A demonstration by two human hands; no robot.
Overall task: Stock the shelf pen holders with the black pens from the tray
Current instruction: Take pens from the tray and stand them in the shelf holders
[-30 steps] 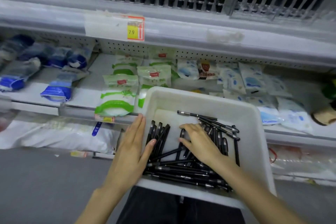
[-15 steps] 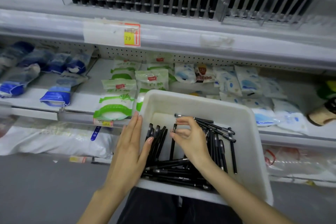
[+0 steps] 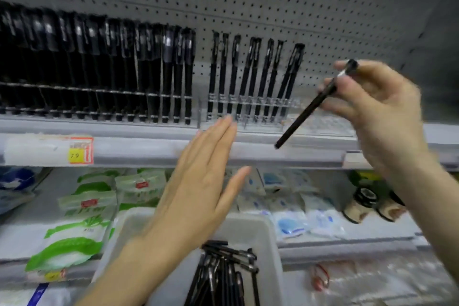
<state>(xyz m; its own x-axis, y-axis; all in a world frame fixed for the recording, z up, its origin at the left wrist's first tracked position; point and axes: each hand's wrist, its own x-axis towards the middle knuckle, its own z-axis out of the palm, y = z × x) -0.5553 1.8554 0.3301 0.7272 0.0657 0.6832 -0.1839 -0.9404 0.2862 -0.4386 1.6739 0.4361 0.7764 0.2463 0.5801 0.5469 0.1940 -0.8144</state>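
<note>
Black pen (image 3: pixel 313 104) is pinched at its top by the right hand (image 3: pixel 380 109), near the clear shelf holders (image 3: pixel 248 107). Left hand (image 3: pixel 198 189) is held flat, fingers straight, above the white tray (image 3: pixel 270 236) of pens (image 3: pixel 223 273).

Shop aisle — pegboard shelving (image 3: pixel 273 2), price tag (image 3: pixel 80 150), packaged goods (image 3: pixel 72 246)

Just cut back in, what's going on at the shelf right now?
A person is restocking pens. The right hand pinches one black pen, tilted, in front of the clear holder on the upper shelf; the holder's right end looks unfilled. The left hand is flat and open above the white tray, holding nothing. More loose pens lie in the tray.
</note>
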